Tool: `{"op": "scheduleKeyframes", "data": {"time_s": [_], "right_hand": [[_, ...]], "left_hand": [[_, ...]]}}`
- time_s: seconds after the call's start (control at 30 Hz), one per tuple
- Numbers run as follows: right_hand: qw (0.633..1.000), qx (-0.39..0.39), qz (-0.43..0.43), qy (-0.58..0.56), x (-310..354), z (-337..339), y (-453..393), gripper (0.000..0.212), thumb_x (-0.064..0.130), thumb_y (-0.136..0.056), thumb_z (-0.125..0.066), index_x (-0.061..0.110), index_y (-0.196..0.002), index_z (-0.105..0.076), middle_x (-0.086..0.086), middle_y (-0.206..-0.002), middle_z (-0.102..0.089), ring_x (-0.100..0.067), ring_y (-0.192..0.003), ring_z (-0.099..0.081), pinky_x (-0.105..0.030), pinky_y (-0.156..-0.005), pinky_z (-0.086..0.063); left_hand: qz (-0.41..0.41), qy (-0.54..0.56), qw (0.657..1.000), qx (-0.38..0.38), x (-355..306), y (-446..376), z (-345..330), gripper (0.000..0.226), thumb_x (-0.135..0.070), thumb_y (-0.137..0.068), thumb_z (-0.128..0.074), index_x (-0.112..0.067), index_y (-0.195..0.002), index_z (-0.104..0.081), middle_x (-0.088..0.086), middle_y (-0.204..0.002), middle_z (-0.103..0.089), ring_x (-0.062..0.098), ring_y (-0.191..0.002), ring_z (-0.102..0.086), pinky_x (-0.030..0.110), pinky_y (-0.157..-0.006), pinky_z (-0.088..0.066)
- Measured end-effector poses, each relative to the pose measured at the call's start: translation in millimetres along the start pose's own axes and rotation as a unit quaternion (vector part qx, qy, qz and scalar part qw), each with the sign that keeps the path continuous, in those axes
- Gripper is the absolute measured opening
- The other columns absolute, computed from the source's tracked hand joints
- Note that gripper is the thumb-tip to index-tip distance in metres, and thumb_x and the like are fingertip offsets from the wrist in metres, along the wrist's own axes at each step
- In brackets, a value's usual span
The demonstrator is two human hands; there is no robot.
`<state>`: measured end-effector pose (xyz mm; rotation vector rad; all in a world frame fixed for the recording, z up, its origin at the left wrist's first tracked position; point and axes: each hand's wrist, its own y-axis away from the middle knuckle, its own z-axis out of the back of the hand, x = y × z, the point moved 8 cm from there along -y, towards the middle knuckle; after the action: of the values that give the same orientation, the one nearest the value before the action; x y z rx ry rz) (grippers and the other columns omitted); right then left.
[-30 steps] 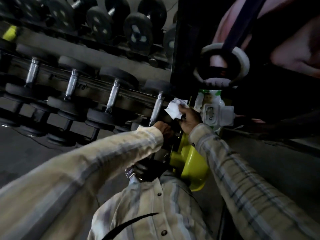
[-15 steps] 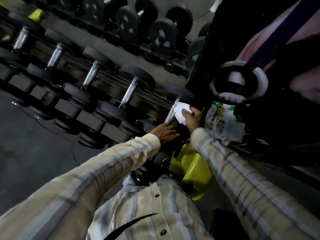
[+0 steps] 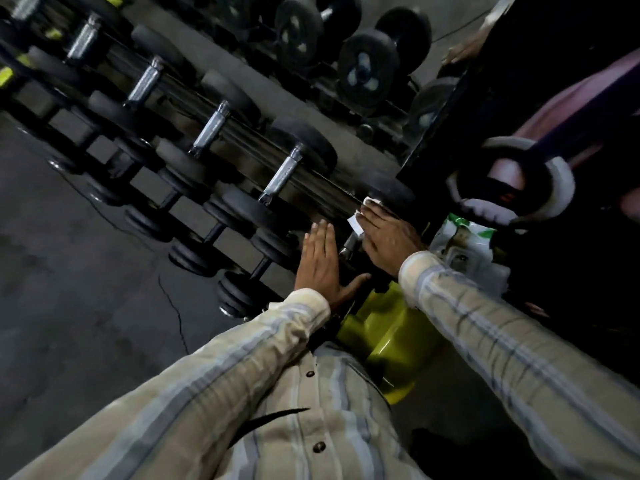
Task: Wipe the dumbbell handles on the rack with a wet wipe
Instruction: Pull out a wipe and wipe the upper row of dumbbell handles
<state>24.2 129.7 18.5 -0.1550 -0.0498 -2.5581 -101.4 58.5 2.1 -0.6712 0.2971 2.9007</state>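
Observation:
A dark rack (image 3: 332,192) runs from upper left to centre with several black dumbbells on it, their chrome handles (image 3: 281,178) catching the light. My right hand (image 3: 388,237) presses a white wet wipe (image 3: 358,220) around the handle of the dumbbell at the rack's right end; that handle is mostly hidden under the hand, only its lower tip (image 3: 349,244) showing. My left hand (image 3: 320,265) lies flat with fingers apart on the black weight head just left of it, holding nothing.
A green-and-white wipes packet (image 3: 464,244) sits right of my right hand. A yellow-green plastic object (image 3: 384,341) is below my hands. More dumbbells (image 3: 367,64) stand on the floor behind the rack. A grey ring on a strap (image 3: 554,188) hangs at right.
My right hand has brought the wipe down from beside the handle and closed it onto the handle. My left hand opened flat onto the weight head. The view tilted and moved closer.

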Motion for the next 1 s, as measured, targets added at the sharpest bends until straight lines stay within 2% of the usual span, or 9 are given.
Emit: {"op": "scheduleKeyframes", "data": {"time_s": [0.13, 0.3, 0.43, 0.53, 0.6, 0.67, 0.77, 0.87, 1.0], "right_hand": [[0.999, 0.015, -0.013, -0.031, 8.7, 4.9, 2.5, 0.061, 0.051, -0.102, -0.036, 0.005, -0.135, -0.060, -0.012, -0.144, -0.055, -0.025, -0.146, -0.036, -0.039, -0.119, -0.031], [0.978, 0.139, 0.156, -0.018, 41.9, -10.4, 11.8, 0.084, 0.067, -0.101, -0.012, 0.007, -0.139, -0.056, -0.010, -0.142, -0.057, -0.024, -0.145, -0.038, -0.039, -0.122, -0.027], [0.997, 0.070, 0.021, -0.002, -0.2, 9.7, -3.2, 0.085, 0.066, -0.100, -0.010, 0.007, -0.138, -0.058, -0.011, -0.143, -0.057, -0.025, -0.143, -0.041, -0.040, -0.120, -0.030], [0.993, 0.107, 0.043, -0.001, 20.2, -0.8, -1.0, 0.085, 0.069, -0.098, -0.018, 0.005, -0.137, -0.057, -0.014, -0.143, -0.055, -0.030, -0.142, -0.041, -0.041, -0.119, -0.031], [0.980, 0.155, 0.128, -0.003, 46.3, -12.6, 11.5, 0.088, 0.072, -0.097, -0.016, 0.005, -0.139, -0.054, -0.014, -0.144, -0.054, -0.030, -0.144, -0.039, -0.040, -0.120, -0.028], [0.977, 0.158, 0.142, 0.014, 47.0, -12.8, 13.1, 0.091, 0.072, -0.097, -0.010, 0.006, -0.141, -0.054, -0.012, -0.145, -0.055, -0.027, -0.145, -0.038, -0.039, -0.122, -0.026], [0.991, 0.109, 0.054, 0.051, 21.9, 0.2, -2.4, 0.088, 0.070, -0.098, -0.008, 0.008, -0.129, -0.062, -0.010, -0.132, -0.063, -0.027, -0.135, -0.047, -0.041, -0.120, -0.029], [0.985, 0.146, -0.003, 0.089, 19.2, -0.4, -16.2, 0.100, 0.075, -0.092, 0.001, 0.006, -0.113, -0.069, -0.012, -0.117, -0.067, -0.029, -0.123, -0.054, -0.041, -0.118, -0.030], [0.977, 0.195, 0.077, 0.038, 46.5, -15.9, -13.1, 0.100, 0.081, -0.088, 0.007, 0.016, -0.096, -0.070, -0.008, -0.104, -0.068, -0.028, -0.110, -0.058, -0.044, -0.101, -0.043]], "left_hand": [[0.002, 0.001, 1.000, 0.004, 3.7, -1.6, -3.6, 0.128, -0.082, -0.070, -0.042, 0.008, -0.157, -0.017, 0.027, -0.165, -0.013, 0.041, -0.156, -0.005, 0.051, -0.128, -0.008], [0.042, 0.044, 0.998, 0.006, 9.3, 0.2, -5.0, 0.132, -0.071, -0.068, -0.064, 0.007, -0.157, -0.009, 0.026, -0.166, -0.008, 0.039, -0.156, -0.001, 0.053, -0.127, -0.009], [0.059, 0.065, 0.996, 0.016, 12.3, -1.6, -2.9, 0.147, -0.081, -0.059, -0.067, 0.005, -0.158, 0.001, 0.022, -0.168, 0.001, 0.033, -0.157, 0.007, 0.039, -0.127, 0.009], [0.060, 0.085, 0.995, 0.003, 13.0, -0.5, -1.3, 0.137, -0.064, -0.066, -0.078, 0.006, -0.158, -0.003, 0.022, -0.167, -0.002, 0.036, -0.157, 0.003, 0.040, -0.128, 0.006], [0.050, 0.084, 0.995, -0.003, 12.9, 0.4, -1.2, 0.120, -0.057, -0.074, -0.065, 0.008, -0.157, -0.007, 0.026, -0.166, -0.006, 0.040, -0.156, -0.002, 0.045, -0.128, 0.001], [0.046, 0.086, 0.995, -0.001, 13.4, -0.2, -1.5, 0.119, -0.061, -0.074, -0.058, 0.009, -0.157, -0.008, 0.027, -0.166, -0.007, 0.040, -0.156, -0.003, 0.048, -0.128, -0.002], [0.059, 0.093, 0.994, 0.010, 11.5, -0.8, -0.3, 0.136, -0.060, -0.066, -0.081, 0.006, -0.158, -0.005, 0.023, -0.167, -0.004, 0.035, -0.157, 0.003, 0.042, -0.128, 0.004], [0.066, 0.101, 0.993, 0.008, 9.5, -0.4, 2.8, 0.137, -0.059, -0.066, -0.083, 0.005, -0.158, -0.003, 0.020, -0.168, -0.003, 0.033, -0.157, 0.004, 0.034, -0.126, 0.011], [0.072, 0.123, 0.990, -0.004, 15.2, -0.8, 0.2, 0.117, -0.050, -0.078, -0.076, 0.005, -0.158, -0.010, 0.022, -0.167, -0.008, 0.035, -0.157, -0.003, 0.036, -0.127, 0.006]]}}
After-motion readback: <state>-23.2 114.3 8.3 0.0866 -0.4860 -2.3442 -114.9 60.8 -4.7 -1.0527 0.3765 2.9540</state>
